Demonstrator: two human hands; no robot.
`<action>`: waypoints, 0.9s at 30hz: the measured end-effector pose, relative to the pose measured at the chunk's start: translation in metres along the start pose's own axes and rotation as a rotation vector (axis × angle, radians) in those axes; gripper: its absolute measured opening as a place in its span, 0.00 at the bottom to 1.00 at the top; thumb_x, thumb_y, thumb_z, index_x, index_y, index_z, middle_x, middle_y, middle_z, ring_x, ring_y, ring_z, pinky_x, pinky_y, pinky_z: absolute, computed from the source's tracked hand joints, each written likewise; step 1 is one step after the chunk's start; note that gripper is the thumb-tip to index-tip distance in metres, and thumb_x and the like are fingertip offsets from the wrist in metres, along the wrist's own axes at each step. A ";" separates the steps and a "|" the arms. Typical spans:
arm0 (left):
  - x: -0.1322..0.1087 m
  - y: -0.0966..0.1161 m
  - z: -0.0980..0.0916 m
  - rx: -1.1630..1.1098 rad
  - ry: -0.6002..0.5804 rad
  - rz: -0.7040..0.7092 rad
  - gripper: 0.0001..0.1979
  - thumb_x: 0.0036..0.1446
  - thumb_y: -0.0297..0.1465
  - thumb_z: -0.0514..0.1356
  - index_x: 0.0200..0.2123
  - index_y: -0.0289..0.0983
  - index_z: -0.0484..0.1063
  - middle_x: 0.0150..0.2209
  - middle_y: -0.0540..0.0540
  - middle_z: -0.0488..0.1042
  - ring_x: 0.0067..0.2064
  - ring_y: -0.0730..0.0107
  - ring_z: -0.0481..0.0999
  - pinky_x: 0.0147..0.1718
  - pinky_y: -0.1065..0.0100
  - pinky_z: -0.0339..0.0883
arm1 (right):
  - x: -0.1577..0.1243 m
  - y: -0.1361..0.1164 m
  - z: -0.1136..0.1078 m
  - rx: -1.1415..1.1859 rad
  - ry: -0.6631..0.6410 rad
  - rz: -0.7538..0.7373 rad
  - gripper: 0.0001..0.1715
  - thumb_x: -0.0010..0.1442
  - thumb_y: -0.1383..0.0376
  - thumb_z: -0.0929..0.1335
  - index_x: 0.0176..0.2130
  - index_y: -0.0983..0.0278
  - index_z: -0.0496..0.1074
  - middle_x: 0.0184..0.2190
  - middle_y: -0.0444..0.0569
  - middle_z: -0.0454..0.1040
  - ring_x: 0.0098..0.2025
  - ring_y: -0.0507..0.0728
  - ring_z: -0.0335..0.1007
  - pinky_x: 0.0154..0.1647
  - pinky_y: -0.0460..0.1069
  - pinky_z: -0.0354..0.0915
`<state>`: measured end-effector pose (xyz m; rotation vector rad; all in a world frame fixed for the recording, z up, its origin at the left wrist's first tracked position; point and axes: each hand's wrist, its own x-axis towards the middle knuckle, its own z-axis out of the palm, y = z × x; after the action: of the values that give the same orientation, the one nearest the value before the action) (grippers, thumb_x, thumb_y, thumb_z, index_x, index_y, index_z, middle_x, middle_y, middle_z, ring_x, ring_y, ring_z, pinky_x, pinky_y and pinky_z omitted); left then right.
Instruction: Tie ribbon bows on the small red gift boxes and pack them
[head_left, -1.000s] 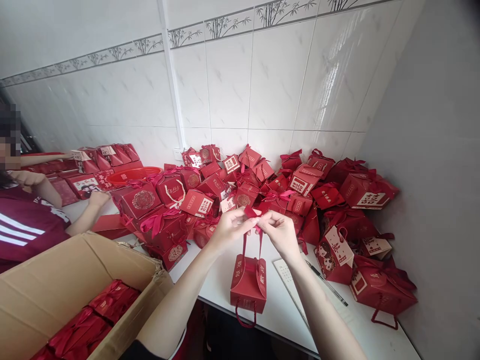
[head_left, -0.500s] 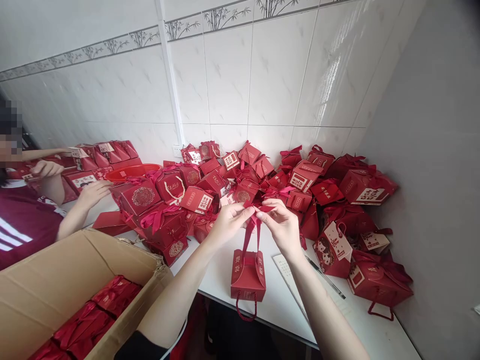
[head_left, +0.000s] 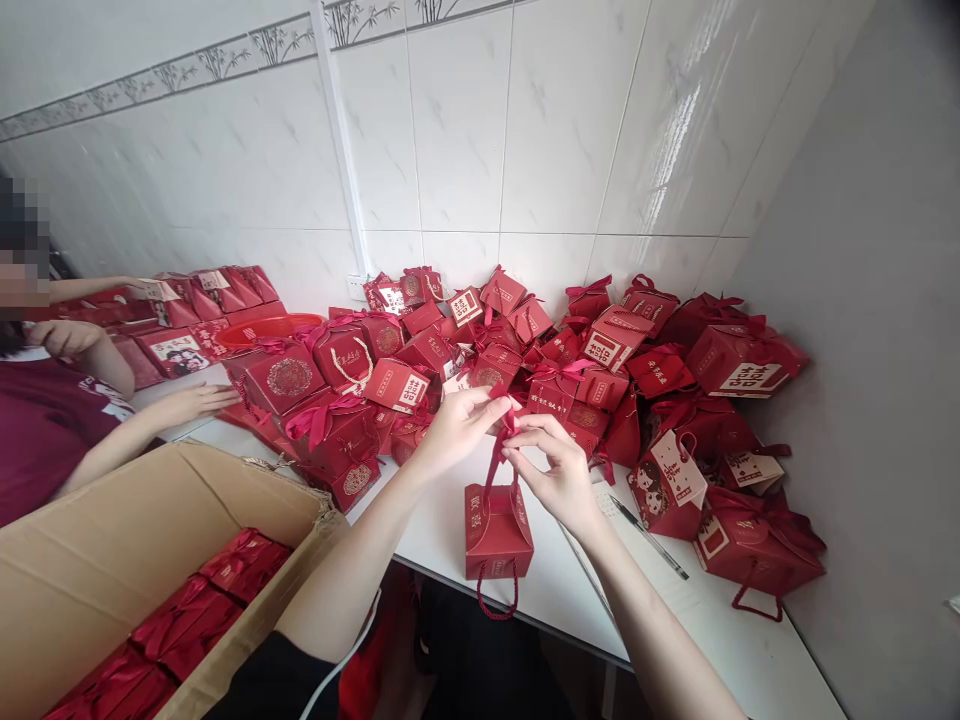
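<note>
A small red box stands near the front edge of the white table, a twisted cord handle hanging from its front. From its top a red ribbon rises to both hands. My left hand pinches the ribbon above the box. On the right, my right hand holds the ribbon between thumb and fingers, close beside the left fingertips. How the ribbon is looped between the fingers is partly hidden.
Red gift boxes are heaped along the wall. A pen lies on paper at the right. An open cardboard box holds red boxes at the lower left. Beyond it are a person's arms and a red basin.
My fingers have shifted along the ribbon, and its upper part is now gathered more tightly. The other person's nearer hand has lowered toward the table. The view has moved slightly.
</note>
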<state>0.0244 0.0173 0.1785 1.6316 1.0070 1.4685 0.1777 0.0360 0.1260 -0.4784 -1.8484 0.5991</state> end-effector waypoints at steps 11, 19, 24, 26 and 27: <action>-0.012 0.005 0.001 0.062 -0.057 0.045 0.12 0.55 0.37 0.59 0.30 0.35 0.76 0.28 0.47 0.75 0.32 0.69 0.73 0.32 0.71 0.66 | 0.007 -0.001 0.008 -0.109 0.098 0.215 0.19 0.53 0.68 0.63 0.47 0.60 0.62 0.21 0.38 0.66 0.22 0.51 0.64 0.26 0.46 0.64; -0.014 -0.018 0.003 -0.083 0.102 0.048 0.12 0.53 0.38 0.60 0.31 0.34 0.76 0.31 0.45 0.77 0.36 0.67 0.75 0.38 0.69 0.67 | 0.004 -0.005 0.008 0.160 0.162 0.316 0.08 0.52 0.62 0.68 0.35 0.61 0.71 0.34 0.49 0.77 0.37 0.57 0.74 0.41 0.52 0.70; -0.016 -0.024 0.006 -0.153 0.175 0.043 0.13 0.51 0.40 0.62 0.32 0.35 0.77 0.31 0.45 0.77 0.35 0.67 0.76 0.38 0.68 0.68 | 0.002 -0.011 0.005 0.355 0.176 0.407 0.09 0.52 0.61 0.70 0.35 0.61 0.73 0.31 0.48 0.77 0.35 0.56 0.75 0.41 0.53 0.70; -0.018 -0.025 0.008 -0.165 0.193 0.041 0.14 0.51 0.41 0.62 0.31 0.34 0.76 0.30 0.45 0.77 0.34 0.68 0.76 0.37 0.68 0.69 | 0.004 -0.011 0.007 0.395 0.232 0.398 0.12 0.51 0.61 0.71 0.37 0.60 0.71 0.29 0.46 0.75 0.32 0.55 0.75 0.39 0.52 0.71; -0.019 -0.026 0.009 -0.176 0.200 0.045 0.15 0.51 0.41 0.62 0.30 0.34 0.76 0.30 0.45 0.77 0.33 0.68 0.76 0.37 0.68 0.69 | 0.005 -0.011 0.009 0.402 0.269 0.392 0.14 0.50 0.61 0.71 0.39 0.60 0.70 0.28 0.44 0.74 0.31 0.55 0.74 0.38 0.52 0.71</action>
<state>0.0299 0.0117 0.1462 1.4120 0.9236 1.7262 0.1672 0.0288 0.1336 -0.6193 -1.3404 1.0880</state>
